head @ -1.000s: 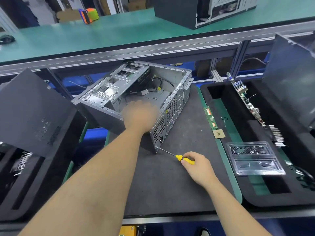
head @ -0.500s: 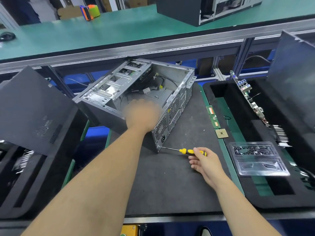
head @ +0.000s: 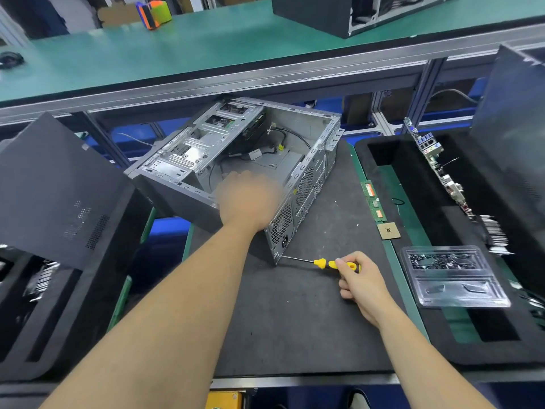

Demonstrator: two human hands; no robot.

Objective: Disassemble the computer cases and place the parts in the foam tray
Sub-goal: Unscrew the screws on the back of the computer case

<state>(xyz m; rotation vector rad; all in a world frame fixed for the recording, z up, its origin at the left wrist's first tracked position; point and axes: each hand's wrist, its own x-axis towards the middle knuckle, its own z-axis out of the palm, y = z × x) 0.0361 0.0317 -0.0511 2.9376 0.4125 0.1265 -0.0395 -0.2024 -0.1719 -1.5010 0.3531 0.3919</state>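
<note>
You are pinching the yellow-handled screwdriver (head: 333, 263) in your right hand (head: 361, 286), fingers curled round the handle. Its tip is meeting the near bottom corner of the open computer case (head: 236, 160). Over the last second you have been sliding your grip back toward the handle's end, which suggests you are working a rear-panel screw loose. Your left hand (head: 249, 199) is staying pressed on the case's near wall, just above the rear grille; it is blurred, so I cannot tell how its fingers lie. The foam tray (head: 380, 154) is lying beyond your right fingers, already holding a motherboard (head: 442, 175).
</note>
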